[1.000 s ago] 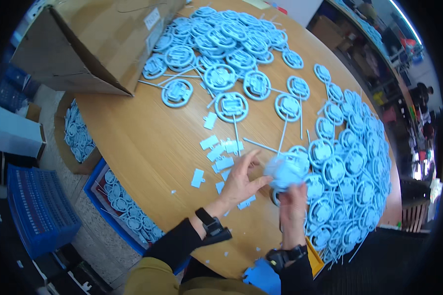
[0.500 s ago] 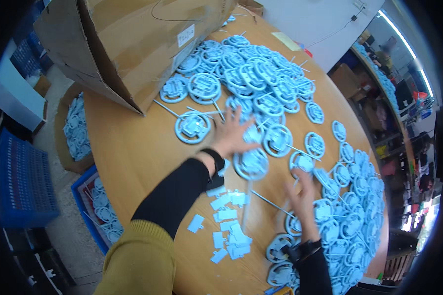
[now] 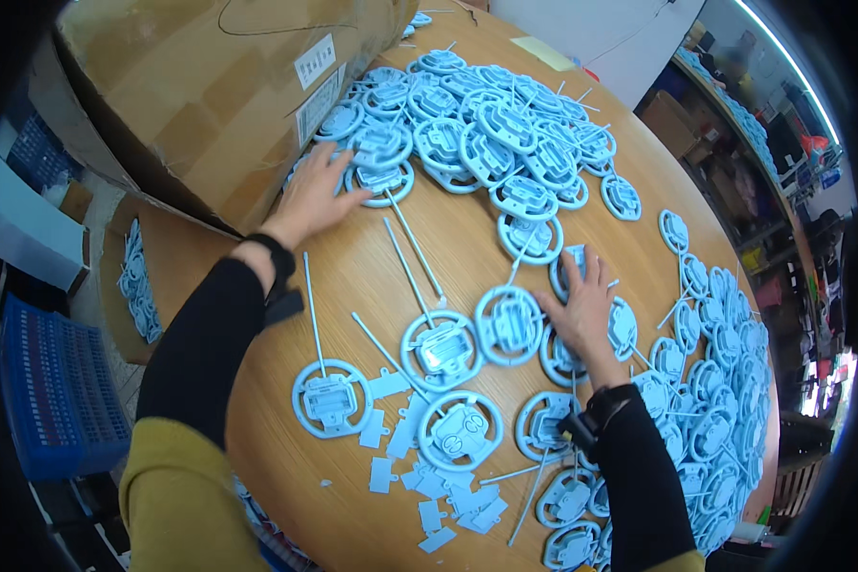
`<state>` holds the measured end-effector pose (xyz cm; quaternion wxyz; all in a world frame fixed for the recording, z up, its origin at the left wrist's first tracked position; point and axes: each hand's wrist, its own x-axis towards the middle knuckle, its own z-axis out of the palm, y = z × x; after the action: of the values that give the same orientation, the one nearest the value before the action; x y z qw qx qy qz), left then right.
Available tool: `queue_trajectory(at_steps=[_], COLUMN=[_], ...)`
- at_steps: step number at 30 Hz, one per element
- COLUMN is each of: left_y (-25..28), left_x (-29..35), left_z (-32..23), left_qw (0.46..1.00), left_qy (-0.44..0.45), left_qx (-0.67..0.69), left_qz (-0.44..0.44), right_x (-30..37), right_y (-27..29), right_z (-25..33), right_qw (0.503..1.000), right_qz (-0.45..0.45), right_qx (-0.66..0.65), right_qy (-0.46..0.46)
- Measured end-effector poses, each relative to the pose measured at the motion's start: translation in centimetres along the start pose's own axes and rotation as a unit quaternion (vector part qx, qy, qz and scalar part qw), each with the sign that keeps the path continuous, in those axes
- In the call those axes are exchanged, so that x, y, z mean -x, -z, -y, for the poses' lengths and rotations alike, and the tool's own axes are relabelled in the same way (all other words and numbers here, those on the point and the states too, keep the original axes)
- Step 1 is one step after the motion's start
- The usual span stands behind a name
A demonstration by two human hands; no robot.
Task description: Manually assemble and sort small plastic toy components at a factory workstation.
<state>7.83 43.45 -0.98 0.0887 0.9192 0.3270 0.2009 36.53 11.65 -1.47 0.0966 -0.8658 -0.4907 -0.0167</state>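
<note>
My left hand (image 3: 316,195) is open, fingers spread, at the left end of a heap of light-blue plastic wheels (image 3: 486,133) shaped like toy steering wheels. Its fingertips are by a blurred wheel (image 3: 381,145). On the right, my right hand (image 3: 583,310) rests open over other wheels, its fingers stretched and partly covering them. Between my arms lie loose wheels with thin rods: one open-backed (image 3: 441,351), another beside it (image 3: 508,326), one at the left (image 3: 331,400) and one showing its closed face (image 3: 460,432). Small flat blue plates (image 3: 453,491) with tabs are scattered nearby.
A big cardboard box (image 3: 200,105) stands on the wooden table (image 3: 276,467) at the far left. A second dense heap of wheels (image 3: 715,419) lines the right edge. Blue crates (image 3: 57,391) and a carton of wheels (image 3: 135,286) are on the floor at left.
My left hand has moved left toward the box, and my right hand has moved farther from me. Several wheels now lie spread around and partly over the small plates.
</note>
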Motion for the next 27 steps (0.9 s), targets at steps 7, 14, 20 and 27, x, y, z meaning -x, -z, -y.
queue_trajectory(at_steps=[7,14,20,27], left_y=[-2.3,-2.1,-1.9,-0.1], left_x=[-6.1,-0.1,8.5,15.2], left_z=[-2.2,-8.2,-17.5,-20.5], left_qw=[0.968,0.982,0.991,0.989], left_qy=[0.203,0.117,0.082,0.007], left_qx=[-0.124,-0.102,-0.048,0.114], left_qz=[0.078,0.104,0.099,0.091], right_x=[1.3,1.9,4.9,7.0], right_y=[1.3,1.8,1.7,3.9], right_z=[0.2,-0.2,-2.0,-4.0], right_qw=[1.000,1.000,0.998,0.961], right_qz=[0.016,0.006,0.034,-0.132], right_qx=[-0.017,-0.026,-0.047,-0.234], right_qy=[-0.008,-0.007,0.035,0.063])
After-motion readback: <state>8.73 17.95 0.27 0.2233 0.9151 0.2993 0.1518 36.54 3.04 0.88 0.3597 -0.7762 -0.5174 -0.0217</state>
